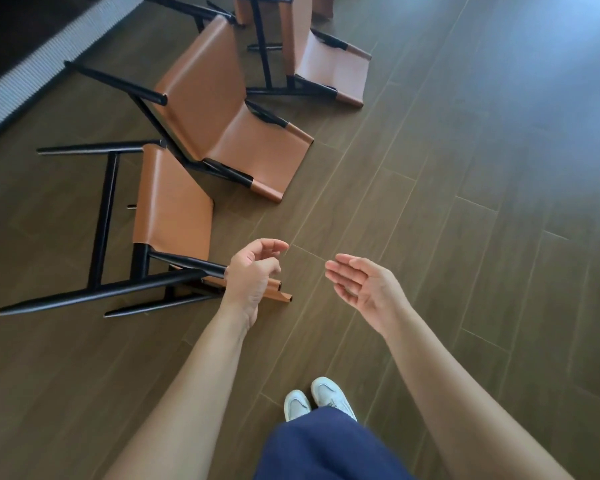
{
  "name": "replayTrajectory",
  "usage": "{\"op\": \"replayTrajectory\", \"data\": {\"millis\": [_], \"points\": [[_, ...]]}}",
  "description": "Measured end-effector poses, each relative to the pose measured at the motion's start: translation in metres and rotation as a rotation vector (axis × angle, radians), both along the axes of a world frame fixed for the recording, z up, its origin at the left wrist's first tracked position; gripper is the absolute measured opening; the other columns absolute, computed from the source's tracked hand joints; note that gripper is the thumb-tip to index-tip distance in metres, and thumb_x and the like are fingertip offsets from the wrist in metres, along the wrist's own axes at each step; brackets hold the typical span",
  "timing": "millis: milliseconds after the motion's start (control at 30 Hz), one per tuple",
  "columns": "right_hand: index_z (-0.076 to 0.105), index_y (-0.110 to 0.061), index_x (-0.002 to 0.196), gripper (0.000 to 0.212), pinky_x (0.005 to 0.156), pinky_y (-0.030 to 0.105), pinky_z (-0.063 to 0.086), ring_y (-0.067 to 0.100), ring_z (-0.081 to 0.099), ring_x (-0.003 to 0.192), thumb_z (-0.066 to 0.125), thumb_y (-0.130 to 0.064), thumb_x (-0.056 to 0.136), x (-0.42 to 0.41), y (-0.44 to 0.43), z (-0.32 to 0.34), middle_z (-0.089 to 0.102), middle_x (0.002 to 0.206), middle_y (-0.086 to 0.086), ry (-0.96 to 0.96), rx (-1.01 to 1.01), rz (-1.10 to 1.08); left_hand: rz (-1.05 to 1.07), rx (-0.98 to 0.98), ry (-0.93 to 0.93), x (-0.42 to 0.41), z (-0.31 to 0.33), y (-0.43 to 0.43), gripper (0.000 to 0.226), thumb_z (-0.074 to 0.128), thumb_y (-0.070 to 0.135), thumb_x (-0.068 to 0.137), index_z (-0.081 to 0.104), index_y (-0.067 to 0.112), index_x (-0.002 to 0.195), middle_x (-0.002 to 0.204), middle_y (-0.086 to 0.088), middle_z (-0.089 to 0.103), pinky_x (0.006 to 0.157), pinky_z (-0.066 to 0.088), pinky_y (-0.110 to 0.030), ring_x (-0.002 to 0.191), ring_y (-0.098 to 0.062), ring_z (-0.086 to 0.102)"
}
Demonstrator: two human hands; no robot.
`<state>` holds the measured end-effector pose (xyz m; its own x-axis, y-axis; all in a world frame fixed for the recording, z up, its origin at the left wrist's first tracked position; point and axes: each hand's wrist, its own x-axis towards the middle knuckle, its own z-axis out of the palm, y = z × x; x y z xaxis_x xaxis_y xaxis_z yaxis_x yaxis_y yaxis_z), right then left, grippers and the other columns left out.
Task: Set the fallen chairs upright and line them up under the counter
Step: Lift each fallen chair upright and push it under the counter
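Three tan leather chairs with black frames lie tipped over on the wood floor. The nearest chair (174, 213) lies at the left, its black legs pointing left. The middle chair (215, 98) lies behind it, and the far chair (323, 60) is at the top. My left hand (253, 275) hovers over the nearest chair's backrest end, fingers loosely curled, holding nothing. My right hand (364, 285) is held out flat and empty over bare floor to the right.
The counter's ribbed white base (39, 60) runs diagonally along the upper left. Another tan chair part (243, 10) shows at the top edge. Dark plank floor stretches to the right. My white shoes (317, 398) stand at the bottom centre.
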<state>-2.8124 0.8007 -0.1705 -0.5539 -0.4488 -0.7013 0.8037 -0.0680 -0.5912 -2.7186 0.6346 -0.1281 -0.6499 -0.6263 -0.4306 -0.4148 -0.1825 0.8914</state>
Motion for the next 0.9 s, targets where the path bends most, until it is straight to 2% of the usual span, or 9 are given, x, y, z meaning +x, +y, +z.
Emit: {"op": "replayTrajectory", "data": {"millis": [133,400,500,567,633,733,767,833,900], "points": [[0.07,-0.007,0.108,0.025,0.086,0.034,0.052,0.022,0.072,0.1,0.049,-0.012,0.095,-0.004,-0.007,-0.048,0.075,0.105,0.009,0.002,0.009,0.064,0.002,-0.037,0.02,0.0,-0.045,-0.006,0.033,0.052,-0.011,0.079,0.069,0.009,0.097,0.101,-0.005,0.066,0.062,0.046,-0.006,0.087,-0.004,0.06],[0.07,-0.007,0.107,0.025,0.088,0.034,0.052,0.023,0.072,0.099,0.049,-0.011,0.094,-0.004,-0.029,-0.179,0.075,0.104,0.01,-0.012,0.052,0.102,-0.099,-0.188,0.005,-0.004,-0.167,-0.024,0.032,0.055,-0.012,0.08,0.069,0.01,0.098,0.101,0.002,0.069,0.085,0.045,-0.011,0.102,-0.008,0.061],[0.07,-0.007,0.107,0.025,0.086,0.034,0.052,0.022,0.072,0.099,0.049,-0.012,0.094,-0.002,-0.041,-0.226,0.075,0.104,0.009,-0.011,0.044,0.093,-0.208,-0.278,0.008,-0.008,-0.209,-0.031,0.033,0.055,-0.011,0.08,0.068,0.015,0.097,0.1,0.007,0.068,0.083,0.039,-0.003,0.105,-0.005,0.06],[0.07,-0.007,0.107,0.024,0.083,0.033,0.052,0.021,0.073,0.097,0.05,-0.012,0.093,-0.004,-0.051,-0.257,0.075,0.104,0.009,-0.021,0.025,0.073,-0.258,-0.331,-0.004,-0.012,-0.237,-0.039,0.033,0.054,-0.01,0.08,0.067,0.015,0.097,0.102,0.008,0.067,0.086,0.04,-0.007,0.105,-0.005,0.059],[0.07,-0.007,0.107,0.024,0.08,0.032,0.052,0.021,0.073,0.097,0.05,-0.011,0.093,-0.006,-0.061,-0.286,0.075,0.104,0.009,-0.032,0.002,0.055,-0.315,-0.424,-0.037,-0.016,-0.261,-0.048,0.033,0.053,-0.007,0.081,0.065,0.019,0.097,0.104,0.011,0.065,0.086,0.044,-0.017,0.096,0.0,0.058],[0.07,-0.007,0.107,0.023,0.079,0.032,0.052,0.021,0.073,0.096,0.051,-0.012,0.094,-0.01,-0.076,-0.323,0.075,0.104,0.01,-0.049,-0.021,0.035,-0.443,-0.614,-0.072,-0.021,-0.289,-0.059,0.033,0.053,-0.003,0.082,0.063,0.023,0.1,0.107,0.01,0.063,0.071,0.038,-0.006,0.072,0.009,0.054],[0.07,-0.007,0.106,0.023,0.079,0.032,0.052,0.021,0.073,0.095,0.052,-0.012,0.094,-0.012,-0.081,-0.336,0.075,0.104,0.01,-0.054,-0.028,0.031,-0.48,-0.671,-0.081,-0.024,-0.298,-0.063,0.032,0.052,-0.003,0.083,0.063,0.02,0.102,0.108,0.008,0.063,0.072,0.037,-0.004,0.075,0.008,0.056],[0.07,-0.006,0.106,0.022,0.079,0.032,0.053,0.02,0.074,0.093,0.053,-0.012,0.093,-0.015,-0.092,-0.358,0.076,0.103,0.01,-0.067,-0.037,0.032,-0.547,-0.775,-0.116,-0.029,-0.312,-0.071,0.031,0.052,-0.003,0.084,0.065,0.015,0.106,0.108,0.003,0.065,0.085,0.04,-0.011,0.096,-0.005,0.059],[0.069,-0.006,0.106,0.022,0.077,0.031,0.053,0.02,0.074,0.091,0.053,-0.012,0.093,-0.016,-0.103,-0.382,0.076,0.102,0.01,-0.075,-0.044,0.039,-0.65,-0.883,-0.184,-0.034,-0.326,-0.077,0.032,0.051,0.0,0.084,0.064,0.013,0.11,0.111,-0.001,0.065,0.095,0.043,-0.03,0.106,-0.018,0.059]]}}
